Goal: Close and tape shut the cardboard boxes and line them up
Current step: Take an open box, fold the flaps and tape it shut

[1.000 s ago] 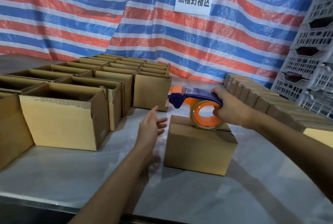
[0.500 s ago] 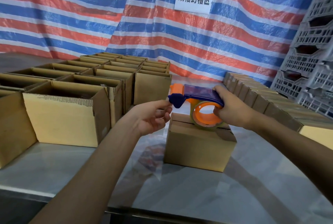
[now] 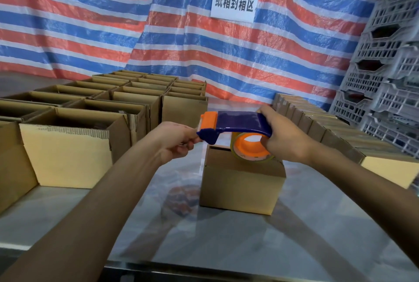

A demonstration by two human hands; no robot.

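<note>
A small closed cardboard box (image 3: 240,186) stands in the middle of the table. Just above its top, my right hand (image 3: 283,136) grips a blue and orange tape dispenser (image 3: 235,123) with an orange-cored tape roll (image 3: 251,148). My left hand (image 3: 176,141) is at the dispenser's front end, its fingers curled by the blue tip; whether they pinch the tape end is hidden. Open boxes (image 3: 68,148) stand in rows on the left. A row of closed boxes (image 3: 322,127) runs along the right.
The grey table (image 3: 226,247) has bare surface in front of the small box and its near edge runs along the bottom. Stacked grey plastic crates (image 3: 390,73) stand at the right. A striped tarp (image 3: 113,21) with a white sign (image 3: 234,1) hangs behind.
My left hand rose from beside the box and reached the dispenser's front end. The right hand lifted the dispenser slightly off the box top.
</note>
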